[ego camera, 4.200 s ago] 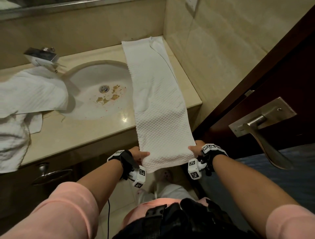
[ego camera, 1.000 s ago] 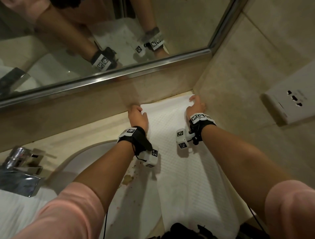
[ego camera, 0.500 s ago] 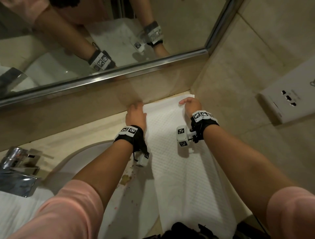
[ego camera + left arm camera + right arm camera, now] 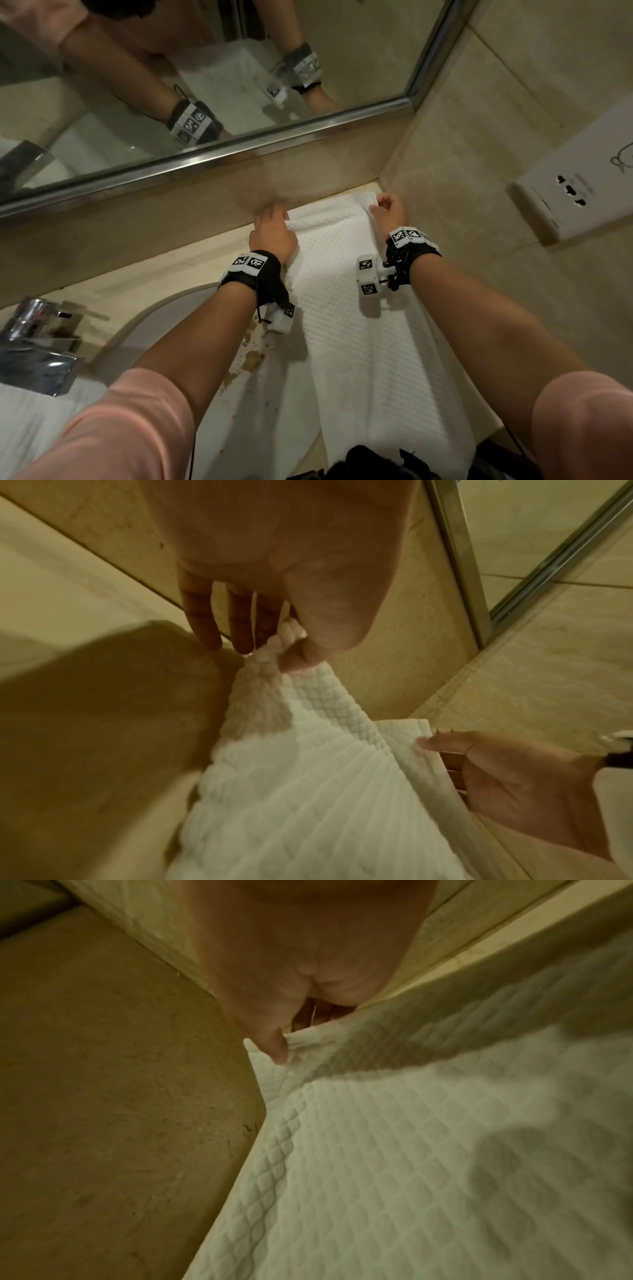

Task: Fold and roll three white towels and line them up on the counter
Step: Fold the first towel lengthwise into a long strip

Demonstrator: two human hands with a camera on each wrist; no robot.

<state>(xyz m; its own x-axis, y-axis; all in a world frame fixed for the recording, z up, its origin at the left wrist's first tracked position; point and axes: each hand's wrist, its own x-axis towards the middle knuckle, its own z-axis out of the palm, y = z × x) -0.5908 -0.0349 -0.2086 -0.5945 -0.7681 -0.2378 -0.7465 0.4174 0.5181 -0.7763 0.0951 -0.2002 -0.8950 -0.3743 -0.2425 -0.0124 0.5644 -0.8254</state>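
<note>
A long white waffle-textured towel [image 4: 359, 325] lies folded in a strip on the counter, running from the back wall toward me. At its far end my left hand [image 4: 274, 222] pinches the left corner [image 4: 274, 653] between thumb and fingers. The right corner [image 4: 270, 1053] is pinched by my right hand [image 4: 387, 209], which also shows in the left wrist view [image 4: 441, 745]. Both corners are raised a little off the counter, and the far edge curls up. More white towel [image 4: 30, 421] lies at the bottom left, partly out of view.
The beige counter [image 4: 171, 274] ends at the back wall under a mirror with a metal frame [image 4: 239, 150]. A side wall with a white socket plate [image 4: 575, 202] stands close on the right. A sink basin [image 4: 164, 322] and chrome tap [image 4: 37, 339] lie left.
Since four seconds ago I have leaned in from the near end to the far end. In the last second both hands closed on the far corners and began lifting the edge.
</note>
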